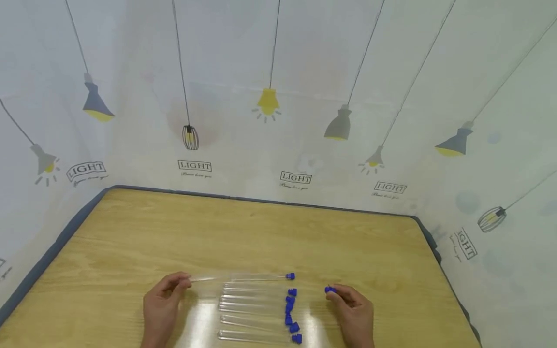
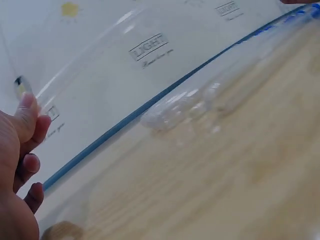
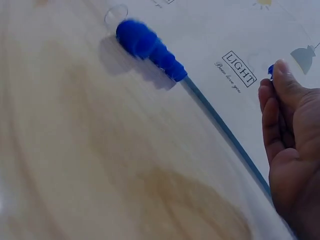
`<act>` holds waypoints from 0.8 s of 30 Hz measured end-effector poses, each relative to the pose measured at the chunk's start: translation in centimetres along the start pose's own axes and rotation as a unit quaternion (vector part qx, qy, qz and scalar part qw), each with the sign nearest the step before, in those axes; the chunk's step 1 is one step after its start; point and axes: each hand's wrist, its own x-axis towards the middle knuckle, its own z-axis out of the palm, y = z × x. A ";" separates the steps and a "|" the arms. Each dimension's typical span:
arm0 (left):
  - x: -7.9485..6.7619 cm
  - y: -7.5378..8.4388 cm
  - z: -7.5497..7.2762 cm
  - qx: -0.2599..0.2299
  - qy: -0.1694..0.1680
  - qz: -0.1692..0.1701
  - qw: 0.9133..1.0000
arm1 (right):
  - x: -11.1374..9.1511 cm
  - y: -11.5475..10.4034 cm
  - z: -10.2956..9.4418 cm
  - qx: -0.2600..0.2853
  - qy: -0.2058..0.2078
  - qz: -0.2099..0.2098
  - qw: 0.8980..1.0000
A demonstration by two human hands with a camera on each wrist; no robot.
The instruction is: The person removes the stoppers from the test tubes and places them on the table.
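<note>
My left hand (image 1: 162, 302) pinches one end of a clear, uncapped test tube (image 2: 82, 62) between thumb and fingers. In the left wrist view the tube slants up to the right, raised over the table. My right hand (image 1: 354, 311) pinches a small blue cap (image 1: 330, 289), mostly hidden by the fingertips. Between the hands lie several clear test tubes (image 1: 252, 305) side by side, their rounded ends toward the left. Blue caps (image 1: 297, 339) close their right ends. In the head view the held tube overlaps the farthest capped one.
The wooden table (image 1: 261, 232) has a dark blue edge (image 1: 256, 198) along its back and sides. Behind it stands a pale wall covering (image 1: 235, 125) printed with hanging lamps and the word LIGHT.
</note>
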 end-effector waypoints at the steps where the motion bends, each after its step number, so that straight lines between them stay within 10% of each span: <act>1: 0.1 0.0 -0.4 -0.002 -0.006 -0.007 1.000 | 0.0 0.1 -0.5 -0.003 0.003 0.001 1.000; 14: -0.6 0.8 0.5 0.046 -0.053 -0.047 0.996 | -0.8 1.4 1.9 -0.010 -0.043 0.046 0.998; 24: -1.7 0.1 2.3 0.079 -0.078 -0.043 0.993 | -1.0 0.8 2.7 -0.056 -0.052 -0.017 0.997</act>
